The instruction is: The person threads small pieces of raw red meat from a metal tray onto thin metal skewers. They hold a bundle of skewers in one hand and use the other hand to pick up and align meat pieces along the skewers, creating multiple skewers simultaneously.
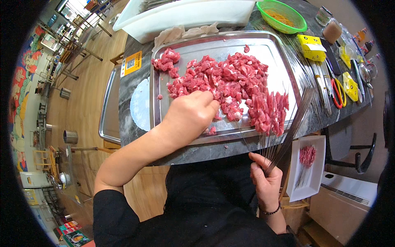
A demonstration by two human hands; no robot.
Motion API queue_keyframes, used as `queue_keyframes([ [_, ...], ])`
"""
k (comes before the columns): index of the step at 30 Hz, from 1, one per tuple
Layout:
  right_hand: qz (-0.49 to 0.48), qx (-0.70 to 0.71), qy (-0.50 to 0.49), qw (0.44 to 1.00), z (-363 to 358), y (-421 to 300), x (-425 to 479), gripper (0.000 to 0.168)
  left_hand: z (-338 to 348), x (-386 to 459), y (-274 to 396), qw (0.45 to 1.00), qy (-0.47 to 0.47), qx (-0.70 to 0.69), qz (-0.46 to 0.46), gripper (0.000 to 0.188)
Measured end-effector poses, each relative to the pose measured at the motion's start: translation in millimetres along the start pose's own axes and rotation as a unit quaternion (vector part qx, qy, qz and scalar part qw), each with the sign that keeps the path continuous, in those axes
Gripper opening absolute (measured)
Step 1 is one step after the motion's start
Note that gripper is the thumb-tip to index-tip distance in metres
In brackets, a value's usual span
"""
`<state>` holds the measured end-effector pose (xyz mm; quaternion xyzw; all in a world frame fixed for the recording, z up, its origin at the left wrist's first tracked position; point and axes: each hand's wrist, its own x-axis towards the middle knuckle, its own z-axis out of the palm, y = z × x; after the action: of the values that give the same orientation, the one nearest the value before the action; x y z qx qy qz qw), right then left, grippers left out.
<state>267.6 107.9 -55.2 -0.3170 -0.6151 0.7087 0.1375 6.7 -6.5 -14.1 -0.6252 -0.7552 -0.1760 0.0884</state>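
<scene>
My right hand (267, 179) grips a fanned bundle of thin metal skewers (294, 131) at the table's front edge. Several of them carry threaded raw meat (270, 112) over the right front of a metal tray (191, 46). One skewer angles away from the bundle toward the loose meat. Diced raw meat (216, 75) is heaped across the tray's middle, with a smaller clump at its left. My left hand (194, 112) reaches over the tray's front rim, fingers curled at the near side of the heap. Its fingertips are partly hidden, so whether they pinch a piece is unclear.
A white bin (191, 15) and green basket (279, 20) stand behind the tray. More skewers, scissors (338, 92) and yellow packets (311, 48) lie right. Below the table's right edge, a white tray (319, 179) holds skewered meat. A printed card (131, 64) lies left.
</scene>
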Motion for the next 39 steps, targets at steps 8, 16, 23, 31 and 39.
queue_keyframes([
  [8, -0.118, -0.104, -0.041, 0.987, -1, 5, 0, 0.028, -17, -13, 3, 0.954, 0.1, -0.206, -0.193, 0.011],
  [16, -0.139, -0.149, 0.019, 0.979, 11, 0, 3, 0.032, -32, -39, 15, 0.755, 0.047, -0.526, -0.39, 0.014],
  [23, -0.148, -0.126, -0.056, 0.979, 13, -5, -6, 0.028, -21, -46, 13, 0.666, 0.179, -0.595, -0.413, 0.014],
  [31, -0.142, -0.155, -0.007, 0.978, 24, 4, -1, 0.031, -20, -66, 0, 0.608, 0.161, -0.683, -0.372, 0.022],
  [39, -0.15, -0.147, -0.061, 0.976, 34, -1, -3, 0.027, -13, -52, 24, 0.537, 0.268, -0.7, -0.388, 0.028],
])
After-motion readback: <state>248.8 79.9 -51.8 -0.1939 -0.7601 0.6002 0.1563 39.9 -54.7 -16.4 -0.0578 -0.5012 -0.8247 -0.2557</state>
